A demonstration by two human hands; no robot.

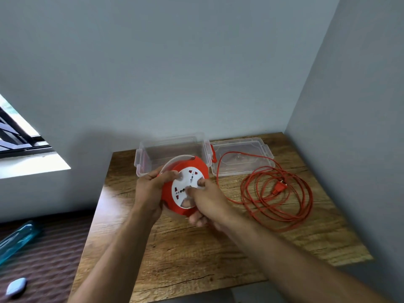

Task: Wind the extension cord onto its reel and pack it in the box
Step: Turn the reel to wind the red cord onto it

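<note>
Reel [184,186]: held above desk [196,248] between my grips, left hand [150,189] clasping its rim, right hand [207,204] pinching its white face; cord [277,193] loose to right.

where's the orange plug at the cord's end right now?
Head view: the orange plug lies on the wooden table, right side, inside the loose orange cord coils, in front of the clear plastic lid.

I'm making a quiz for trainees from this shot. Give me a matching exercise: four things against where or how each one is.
Things:
1. reel
2. cord
3. box
4. lid

States:
A. loose coils on the table
B. flat on the table, right of the box
C. held in both hands
D. open, behind the reel

Pairs: 1-C, 2-A, 3-D, 4-B
</note>
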